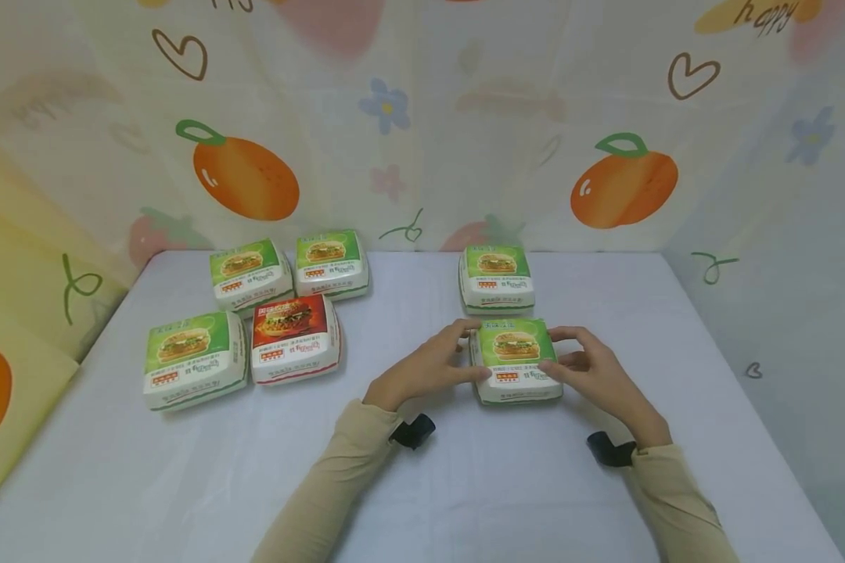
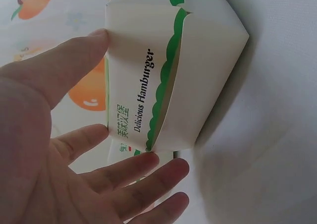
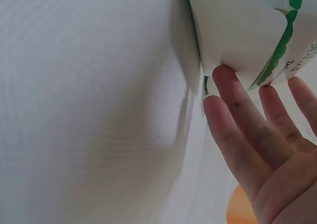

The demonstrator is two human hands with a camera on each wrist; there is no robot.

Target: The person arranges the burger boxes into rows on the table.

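Note:
A green-and-white hamburger box sits on the white table between both hands. My left hand is at its left side, the thumb tip at the top edge and the other fingers spread by the far corner. "Delicious Hamburger" is printed on the side of this box facing the left palm. On the opposite side is my right hand, its fingertips touching the box wall and its thumb near the front edge of the lid. Just behind stands another green box.
To the left, three more green boxes and a red-topped box stand close together. A fruit-printed cloth hangs behind the table and along its sides. A black wrist strap piece shows beside the left sleeve.

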